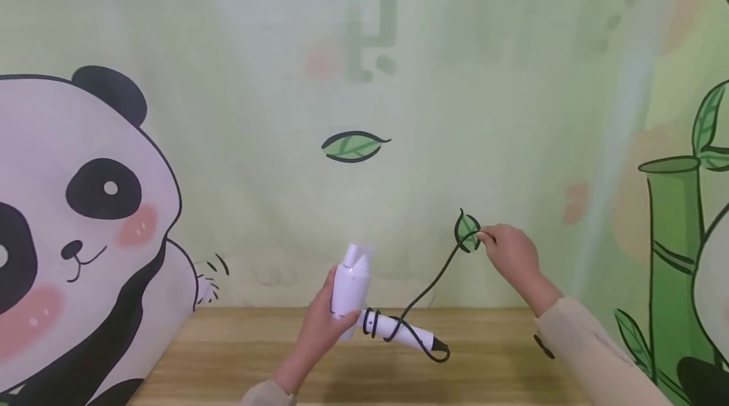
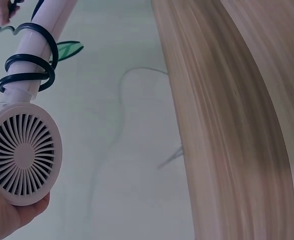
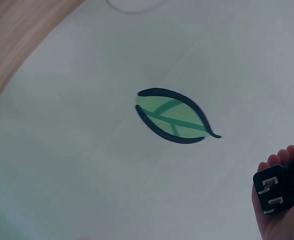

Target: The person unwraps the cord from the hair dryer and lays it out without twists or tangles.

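Observation:
A white hair dryer (image 1: pixel 350 286) is gripped around its body by my left hand (image 1: pixel 324 327), nozzle up, its handle slanting down to the right. In the left wrist view the dryer's round vent (image 2: pixel 24 155) faces the camera, with the left hand (image 2: pixel 11 217) behind it. A black cord (image 1: pixel 424 292) is looped around the handle and stretches up to my right hand (image 1: pixel 512 257), which pinches it. The black plug (image 3: pixel 274 192) lies in the right hand (image 3: pixel 287 220), its prongs showing in the right wrist view.
A wooden table (image 1: pixel 228 355) spans the bottom of the head view below the dryer. Behind it hangs a pale green backdrop (image 1: pixel 256 140) printed with a panda, leaves and bamboo.

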